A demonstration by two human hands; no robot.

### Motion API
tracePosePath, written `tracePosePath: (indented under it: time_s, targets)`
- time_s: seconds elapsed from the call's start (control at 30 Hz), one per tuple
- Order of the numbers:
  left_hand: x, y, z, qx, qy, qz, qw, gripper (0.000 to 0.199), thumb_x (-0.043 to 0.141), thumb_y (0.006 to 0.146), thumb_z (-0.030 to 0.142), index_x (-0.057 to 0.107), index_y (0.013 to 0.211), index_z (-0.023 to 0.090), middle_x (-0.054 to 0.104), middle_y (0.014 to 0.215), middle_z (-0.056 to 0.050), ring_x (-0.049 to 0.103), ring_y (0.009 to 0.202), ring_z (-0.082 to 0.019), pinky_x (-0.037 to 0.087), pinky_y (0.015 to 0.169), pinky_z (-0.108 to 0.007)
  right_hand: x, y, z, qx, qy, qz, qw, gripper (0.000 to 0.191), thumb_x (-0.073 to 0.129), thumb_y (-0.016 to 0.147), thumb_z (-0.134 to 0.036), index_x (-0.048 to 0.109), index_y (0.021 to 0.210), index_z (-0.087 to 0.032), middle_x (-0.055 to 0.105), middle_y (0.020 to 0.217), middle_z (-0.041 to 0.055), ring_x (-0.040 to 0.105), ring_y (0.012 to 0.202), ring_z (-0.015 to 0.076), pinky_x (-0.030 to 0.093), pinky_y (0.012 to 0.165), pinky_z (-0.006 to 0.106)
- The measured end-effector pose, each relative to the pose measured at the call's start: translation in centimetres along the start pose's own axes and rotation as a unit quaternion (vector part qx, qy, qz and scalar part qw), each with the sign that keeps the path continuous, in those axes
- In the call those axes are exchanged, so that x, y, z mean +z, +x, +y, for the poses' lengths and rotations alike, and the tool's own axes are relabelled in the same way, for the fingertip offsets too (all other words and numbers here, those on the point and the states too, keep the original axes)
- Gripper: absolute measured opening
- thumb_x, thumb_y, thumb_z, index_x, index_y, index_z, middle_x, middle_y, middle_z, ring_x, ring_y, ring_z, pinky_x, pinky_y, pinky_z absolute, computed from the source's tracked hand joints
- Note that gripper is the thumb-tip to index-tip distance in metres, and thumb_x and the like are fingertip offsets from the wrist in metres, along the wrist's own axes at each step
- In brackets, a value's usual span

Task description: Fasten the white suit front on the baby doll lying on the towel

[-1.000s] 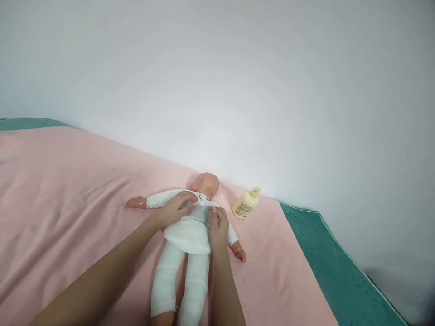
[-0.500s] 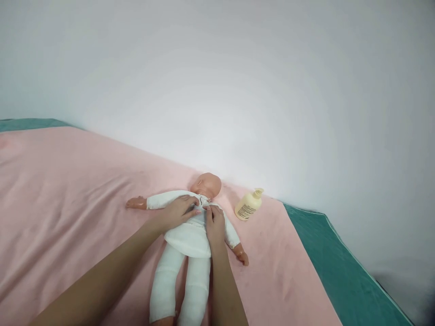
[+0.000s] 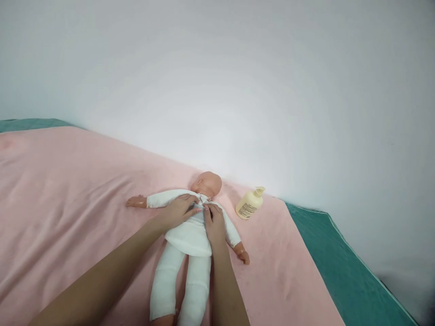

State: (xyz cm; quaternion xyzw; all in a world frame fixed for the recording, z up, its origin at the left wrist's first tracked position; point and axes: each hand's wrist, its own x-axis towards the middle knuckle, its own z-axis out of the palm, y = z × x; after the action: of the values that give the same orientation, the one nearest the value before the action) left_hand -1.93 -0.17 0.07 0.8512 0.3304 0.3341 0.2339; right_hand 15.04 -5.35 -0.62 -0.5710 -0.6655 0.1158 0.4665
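A doll (image 3: 188, 240) with a white cloth body and bare plastic head, hands and legs lies on a pink sheet, its head toward the wall. My left hand (image 3: 181, 210) rests on the upper torso, fingers bent over a greyish patch of cloth. Beside it, my right hand (image 3: 215, 219) lies on the other side of the chest with its fingers curled, thumb and fingertips near the neckline. Both hands touch the doll's torso; whether cloth is pinched between the fingertips is too small to make out.
A pale yellow pump bottle (image 3: 249, 204) stands on the pink sheet (image 3: 84, 181), right of the doll's head. Green fabric (image 3: 343, 258) shows beyond the sheet at the right and far left. A white wall (image 3: 217, 90) rises behind.
My fingers have shifted very slightly on the doll's chest. The view has moved a little; the doll and bottle lie as before.
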Motion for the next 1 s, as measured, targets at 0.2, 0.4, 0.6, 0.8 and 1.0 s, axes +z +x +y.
tracePosePath:
  time_s: [0.2, 0.4, 0.6, 0.8, 1.0]
  targets:
    - [0.0, -0.1, 0.3, 0.011, 0.011, 0.015, 1.000, 0.035, 0.044, 0.093, 0.047, 0.054, 0.112, 0.019, 0.063, 0.114, -0.011, 0.055, 0.110, -0.027, 0.039, 0.099, -0.042, 0.2, -0.3, 0.5, -0.021, -0.013, 0.010, 1.000, 0.031, 0.042, 0.094, -0.033, 0.065, 0.109, -0.019, 0.065, 0.115, 0.0093, 0.053, 0.112, 0.0231, 0.038, 0.099, 0.041]
    - [0.1, -0.2, 0.3, 0.001, 0.013, 0.008, 1.000, 0.037, 0.043, 0.094, 0.048, 0.053, 0.114, 0.019, 0.062, 0.116, -0.012, 0.054, 0.113, -0.027, 0.039, 0.099, -0.043, 0.3, -0.3, 0.8, -0.027, -0.033, -0.008, 0.999, 0.035, 0.042, 0.094, -0.035, 0.063, 0.118, -0.020, 0.063, 0.121, 0.0091, 0.051, 0.117, 0.0243, 0.036, 0.103, 0.043]
    - [0.0, -0.2, 0.3, 0.000, 0.029, -0.004, 1.000, 0.039, 0.041, 0.094, 0.050, 0.052, 0.115, 0.019, 0.060, 0.120, -0.012, 0.052, 0.117, -0.028, 0.038, 0.101, -0.042, 0.0, -0.3, 0.3, -0.017, -0.016, -0.008, 1.000, 0.035, 0.041, 0.095, -0.036, 0.063, 0.116, -0.018, 0.063, 0.120, 0.0104, 0.051, 0.117, 0.0244, 0.035, 0.103, 0.043]
    - [-1.9, -0.3, 1.0, 0.027, 0.082, -0.053, 0.995, 0.042, 0.045, 0.092, 0.048, 0.053, 0.120, 0.018, 0.058, 0.128, -0.013, 0.046, 0.127, -0.030, 0.036, 0.103, -0.042, -1.6, -1.9, -0.4, 0.003, 0.045, 0.084, 0.995, 0.033, 0.042, 0.095, -0.036, 0.066, 0.110, -0.019, 0.061, 0.113, 0.0100, 0.052, 0.111, 0.0229, 0.039, 0.100, 0.040]
    - [-5.5, -1.6, 4.6, 0.031, 0.040, -0.160, 0.986, 0.029, 0.051, 0.089, 0.038, 0.068, 0.103, 0.020, 0.070, 0.106, -0.006, 0.061, 0.098, -0.028, 0.043, 0.088, -0.037, -2.5, -5.5, -1.7, 0.010, 0.096, 0.110, 0.989, 0.032, 0.046, 0.094, -0.037, 0.075, 0.094, -0.023, 0.054, 0.094, 0.0078, 0.054, 0.093, 0.0220, 0.045, 0.082, 0.036]
